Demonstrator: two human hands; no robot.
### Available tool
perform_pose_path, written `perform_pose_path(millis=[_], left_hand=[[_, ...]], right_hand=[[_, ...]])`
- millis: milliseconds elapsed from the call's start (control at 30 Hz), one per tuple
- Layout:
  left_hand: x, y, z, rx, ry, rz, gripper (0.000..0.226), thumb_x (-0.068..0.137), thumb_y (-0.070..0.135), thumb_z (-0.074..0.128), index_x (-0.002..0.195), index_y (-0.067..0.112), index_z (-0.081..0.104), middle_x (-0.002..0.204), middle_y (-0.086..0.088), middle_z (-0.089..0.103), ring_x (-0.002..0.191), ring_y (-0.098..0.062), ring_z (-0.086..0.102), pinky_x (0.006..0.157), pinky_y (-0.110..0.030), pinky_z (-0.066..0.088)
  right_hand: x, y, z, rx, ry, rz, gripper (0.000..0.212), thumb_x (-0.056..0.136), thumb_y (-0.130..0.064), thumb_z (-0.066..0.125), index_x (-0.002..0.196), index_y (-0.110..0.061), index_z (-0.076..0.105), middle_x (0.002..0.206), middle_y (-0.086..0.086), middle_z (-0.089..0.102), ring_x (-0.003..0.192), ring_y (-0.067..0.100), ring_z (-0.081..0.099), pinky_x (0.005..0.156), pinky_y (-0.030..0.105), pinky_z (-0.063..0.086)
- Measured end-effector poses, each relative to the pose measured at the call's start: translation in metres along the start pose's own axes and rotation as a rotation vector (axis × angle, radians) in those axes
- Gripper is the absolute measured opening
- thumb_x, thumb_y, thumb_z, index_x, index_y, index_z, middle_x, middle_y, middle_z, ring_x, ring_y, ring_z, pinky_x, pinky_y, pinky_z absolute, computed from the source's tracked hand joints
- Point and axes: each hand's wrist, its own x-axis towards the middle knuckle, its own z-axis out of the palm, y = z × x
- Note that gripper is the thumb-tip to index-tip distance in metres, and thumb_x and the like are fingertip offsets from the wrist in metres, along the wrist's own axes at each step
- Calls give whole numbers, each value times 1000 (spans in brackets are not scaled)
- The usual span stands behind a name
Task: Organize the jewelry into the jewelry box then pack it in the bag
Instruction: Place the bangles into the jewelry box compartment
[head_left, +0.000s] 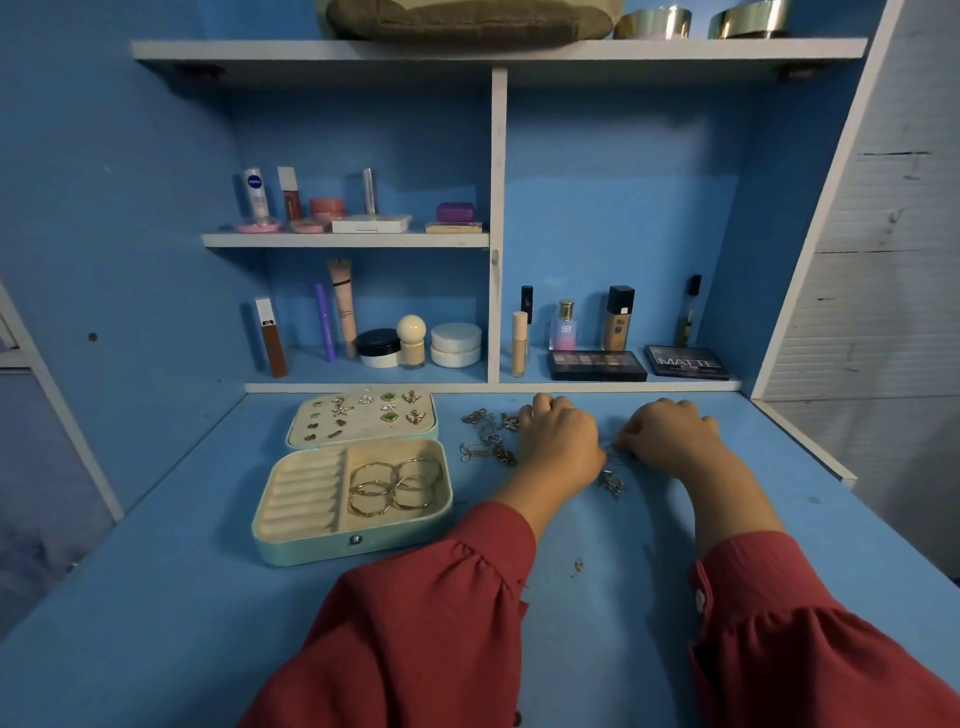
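Pretty dim overall, with a cool bluish cast over the painted blue wooden table (156, 597). Soft shadows, no harsh glare except on the shiny gold metal tins (748, 18). Wide-angle lens bends the edges, and corners look soft.

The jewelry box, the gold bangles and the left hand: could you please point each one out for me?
jewelry box (311, 548): head view, front wall.
gold bangles (363, 506): head view, nearest hoop's rim.
left hand (561, 441): head view, back of the hand.

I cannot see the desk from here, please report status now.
Both hands, left and right, pinching loose jewelry. Jewelry box open, bangles inside. More pieces still on desk.
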Motion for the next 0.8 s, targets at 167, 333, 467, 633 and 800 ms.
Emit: perform_pose_path(millis=[167,333,467,633,800], left_hand=[[0,-3,-1,-23,-1,-9,29,92,33,53,96,9,69,122,-10,53,118,-30,37,104,-42,30],[-3,-5,-12,-125,17,-32,22,89,26,51,79,9,60,112,-9,55,111,-28,39,99,-39,33],[-6,-5,-22,-284,20,-72,28,87,20,52,73,0,64,87,-10,50,106,-31,40,89,-39,38],[-10,-14,-35,-390,40,-124,44,86,20,53,46,18,36,72,-5,46,106,-31,43,83,-37,42],[-14,-33,-52,-502,77,-168,33,86,21,56,54,14,55,101,-17,60,109,-29,47,78,-43,54]], right_hand=[[-1,0,-4,6,-17,-4,30,98,-32,43,119,-28,65,130,7,50,126,29,35,100,41,29],[-2,-1,-5,25,-11,-2,32,100,-30,40,123,-30,62,134,8,47,129,30,32,102,42,28],[-5,-2,-9,53,-3,-5,34,98,-20,37,110,-30,67,127,10,49,124,32,34,98,41,31],[-6,-5,-10,93,51,4,33,95,-13,37,103,-25,68,120,11,50,118,32,37,91,39,31],[-8,-15,-9,204,173,-26,33,95,-13,39,110,-22,66,127,9,50,122,32,37,96,42,30]])
